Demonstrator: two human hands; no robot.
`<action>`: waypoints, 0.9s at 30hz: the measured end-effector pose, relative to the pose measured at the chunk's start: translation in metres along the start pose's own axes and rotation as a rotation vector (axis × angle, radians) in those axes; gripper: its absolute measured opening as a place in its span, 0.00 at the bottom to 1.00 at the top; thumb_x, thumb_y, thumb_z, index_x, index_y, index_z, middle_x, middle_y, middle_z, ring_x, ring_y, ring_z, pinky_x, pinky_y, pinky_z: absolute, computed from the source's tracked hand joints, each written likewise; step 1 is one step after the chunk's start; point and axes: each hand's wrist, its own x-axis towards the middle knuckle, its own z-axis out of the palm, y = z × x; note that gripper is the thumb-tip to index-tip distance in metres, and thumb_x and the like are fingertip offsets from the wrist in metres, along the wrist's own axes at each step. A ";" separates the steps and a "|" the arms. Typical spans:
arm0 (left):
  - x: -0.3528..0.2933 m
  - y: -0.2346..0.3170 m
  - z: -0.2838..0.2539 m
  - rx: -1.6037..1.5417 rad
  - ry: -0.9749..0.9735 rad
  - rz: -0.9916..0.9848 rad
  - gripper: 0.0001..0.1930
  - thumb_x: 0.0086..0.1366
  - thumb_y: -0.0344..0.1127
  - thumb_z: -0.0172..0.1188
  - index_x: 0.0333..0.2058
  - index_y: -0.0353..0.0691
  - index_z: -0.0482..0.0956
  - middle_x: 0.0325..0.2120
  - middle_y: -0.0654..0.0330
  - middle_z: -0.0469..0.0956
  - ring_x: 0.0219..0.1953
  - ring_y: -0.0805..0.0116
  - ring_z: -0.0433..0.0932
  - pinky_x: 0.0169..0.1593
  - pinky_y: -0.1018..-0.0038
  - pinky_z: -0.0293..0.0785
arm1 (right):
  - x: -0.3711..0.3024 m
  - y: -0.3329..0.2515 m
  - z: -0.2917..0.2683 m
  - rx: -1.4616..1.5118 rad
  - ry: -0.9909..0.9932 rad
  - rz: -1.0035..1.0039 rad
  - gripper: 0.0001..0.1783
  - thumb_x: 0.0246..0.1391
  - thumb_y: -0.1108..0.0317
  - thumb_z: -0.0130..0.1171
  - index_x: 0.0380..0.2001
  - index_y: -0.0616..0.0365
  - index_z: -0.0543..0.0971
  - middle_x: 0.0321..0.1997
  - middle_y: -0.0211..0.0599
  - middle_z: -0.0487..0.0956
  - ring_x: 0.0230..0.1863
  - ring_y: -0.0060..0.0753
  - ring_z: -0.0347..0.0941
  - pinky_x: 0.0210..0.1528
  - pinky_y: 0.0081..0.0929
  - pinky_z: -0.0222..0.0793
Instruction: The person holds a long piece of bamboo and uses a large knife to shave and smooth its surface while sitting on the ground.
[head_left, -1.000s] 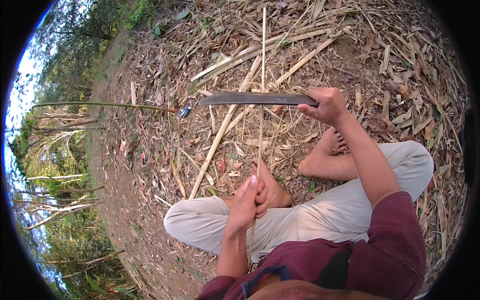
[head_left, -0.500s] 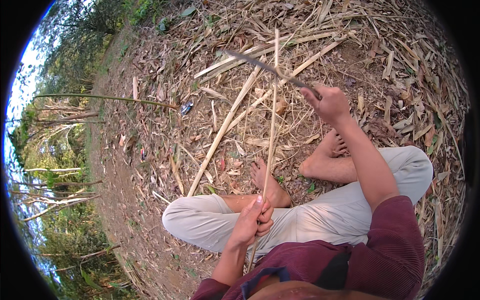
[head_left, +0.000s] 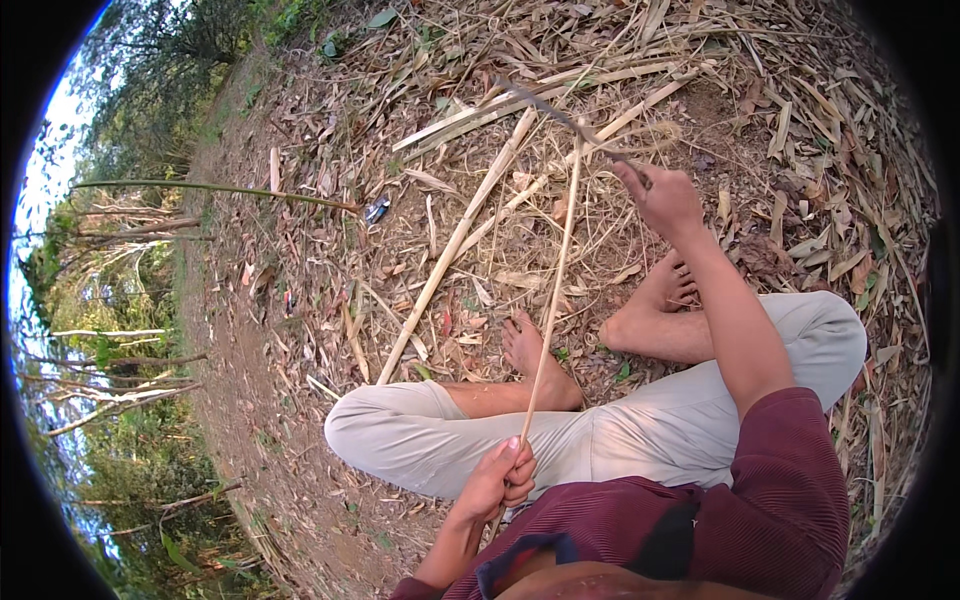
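Observation:
A long, thin pale strip [head_left: 562, 270], probably bamboo, slants up from my lap toward the far side. My left hand [head_left: 500, 476] is closed around its near part, close to my shirt. In my right hand [head_left: 664, 200] is a dark, slim-bladed knife [head_left: 545, 107], gripped by its handle. The blade points to the far left and crosses the strip near its far end, seemingly touching it. Beside the blade a blurred pale curl of shaving [head_left: 655, 137] shows.
Several split pale lengths [head_left: 460, 240] lie on the leaf-covered ground ahead. My bare feet [head_left: 540, 365] and crossed legs [head_left: 430, 440] frame the near ground. A green stem [head_left: 230, 192] reaches in from the left, by a small dark-blue object [head_left: 377, 209]. Trees stand beyond.
The strip has slid toward my body with my left hand, and its far end has swung right. The knife and my right hand have shifted slightly right and farther away.

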 end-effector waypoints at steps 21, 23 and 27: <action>0.040 0.176 0.018 -0.099 0.410 1.370 0.12 0.76 0.43 0.49 0.36 0.43 0.69 0.21 0.66 0.67 0.15 0.79 0.62 0.19 0.81 0.61 | -0.114 -0.136 0.005 1.126 -0.844 0.493 0.16 0.58 0.58 0.68 0.33 0.63 0.81 0.15 0.21 0.70 0.12 0.12 0.60 0.13 0.18 0.54; 0.052 0.180 0.030 -0.180 0.413 1.424 0.12 0.76 0.43 0.49 0.35 0.42 0.69 0.22 0.65 0.68 0.17 0.76 0.65 0.22 0.78 0.65 | -0.125 -0.143 0.000 1.168 -0.913 0.471 0.15 0.58 0.61 0.68 0.40 0.64 0.82 0.17 0.22 0.72 0.14 0.12 0.62 0.15 0.17 0.56; 0.063 0.171 0.032 -0.272 0.430 1.521 0.13 0.76 0.44 0.49 0.35 0.42 0.69 0.24 0.63 0.69 0.20 0.73 0.68 0.25 0.74 0.69 | -0.145 -0.143 0.010 1.125 -0.946 0.306 0.15 0.58 0.64 0.67 0.45 0.61 0.83 0.21 0.24 0.77 0.19 0.12 0.68 0.19 0.17 0.61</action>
